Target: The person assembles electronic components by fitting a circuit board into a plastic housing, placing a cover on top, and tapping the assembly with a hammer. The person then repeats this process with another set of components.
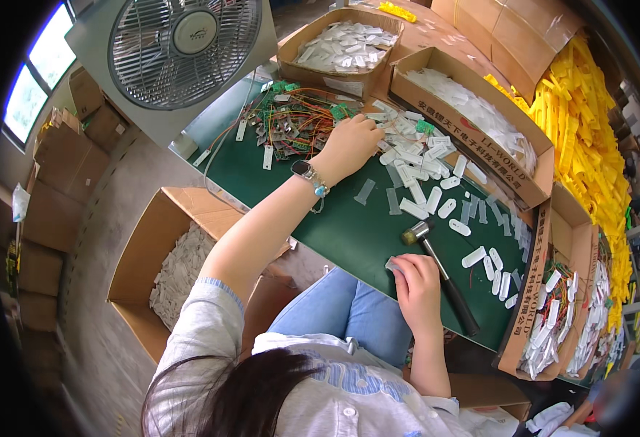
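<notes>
My left hand [349, 146], with a watch [304, 170] and a bracelet on its wrist, reaches to the far side of the green table. Its fingers curl down between a tangle of circuit boards with wires [291, 120] and a heap of white plastic casings [418, 149]. What its fingertips grip, if anything, is hidden. Near the front edge my right hand [417, 285] pinches a small translucent plastic piece [393, 264] between thumb and fingers. Just right of it lies a hammer [444, 273] with a black handle.
Loose white casings [473, 256] and clear strips [366, 191] lie about the green table [334, 226]. Cardboard boxes of white parts [338, 73] line its far and right sides. A fan [192, 44] stands far left. Yellow parts [578, 124] are heaped behind. A carton [134, 269] stands on the floor.
</notes>
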`<state>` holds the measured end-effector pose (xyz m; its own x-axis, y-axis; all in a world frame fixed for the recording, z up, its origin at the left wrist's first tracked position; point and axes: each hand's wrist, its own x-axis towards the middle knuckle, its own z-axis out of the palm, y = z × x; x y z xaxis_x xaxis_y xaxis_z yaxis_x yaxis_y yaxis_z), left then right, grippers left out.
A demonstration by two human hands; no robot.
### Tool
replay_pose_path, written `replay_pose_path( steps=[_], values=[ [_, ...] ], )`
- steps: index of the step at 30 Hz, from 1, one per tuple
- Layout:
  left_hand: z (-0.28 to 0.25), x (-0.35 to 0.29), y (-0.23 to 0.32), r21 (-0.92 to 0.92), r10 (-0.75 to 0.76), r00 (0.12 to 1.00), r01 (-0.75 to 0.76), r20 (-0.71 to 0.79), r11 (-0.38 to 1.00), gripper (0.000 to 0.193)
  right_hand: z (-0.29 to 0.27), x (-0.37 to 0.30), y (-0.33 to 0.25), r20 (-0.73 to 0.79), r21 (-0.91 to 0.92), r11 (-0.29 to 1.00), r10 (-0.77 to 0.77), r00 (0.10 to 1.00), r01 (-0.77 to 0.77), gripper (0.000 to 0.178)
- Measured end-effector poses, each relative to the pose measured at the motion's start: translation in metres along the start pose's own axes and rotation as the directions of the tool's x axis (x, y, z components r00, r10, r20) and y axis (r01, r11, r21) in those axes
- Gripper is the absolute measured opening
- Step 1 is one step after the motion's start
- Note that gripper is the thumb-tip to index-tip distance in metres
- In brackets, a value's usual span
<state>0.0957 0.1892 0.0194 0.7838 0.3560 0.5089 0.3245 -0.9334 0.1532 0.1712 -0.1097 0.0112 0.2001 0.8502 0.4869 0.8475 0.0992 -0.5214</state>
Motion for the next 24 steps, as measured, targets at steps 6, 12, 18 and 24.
replay_pose_path(
  steps=[6, 12, 18, 24],
  values=[
    [0.008, 0.013, -0.004, 0.116, 0.040, 0.999, -0.041, 0.014, 0.992, 0.025, 0.002, -0.003, 0.005, 0.007, -0.008, 0.999, -0.043, 0.999, 0.043, 0.021],
    [-0.010, 0.027, -0.014, 0.009, 0.099, 0.990, -0.101, 0.097, 0.995, 0.024, 0.002, -0.004, 0.006, -0.012, 0.015, 0.998, -0.055, 0.998, 0.056, 0.021],
    [-0.025, 0.036, -0.026, -0.219, -0.039, 0.999, 0.035, -0.014, 0.975, 0.021, 0.001, -0.005, 0.007, -0.015, 0.026, 0.998, -0.051, 0.999, 0.052, 0.021],
    [-0.040, 0.056, -0.031, -0.343, -0.189, 0.936, 0.080, -0.297, 0.936, 0.016, 0.001, -0.005, 0.007, -0.001, 0.030, 0.999, -0.033, 0.999, 0.033, 0.019]
  ],
)
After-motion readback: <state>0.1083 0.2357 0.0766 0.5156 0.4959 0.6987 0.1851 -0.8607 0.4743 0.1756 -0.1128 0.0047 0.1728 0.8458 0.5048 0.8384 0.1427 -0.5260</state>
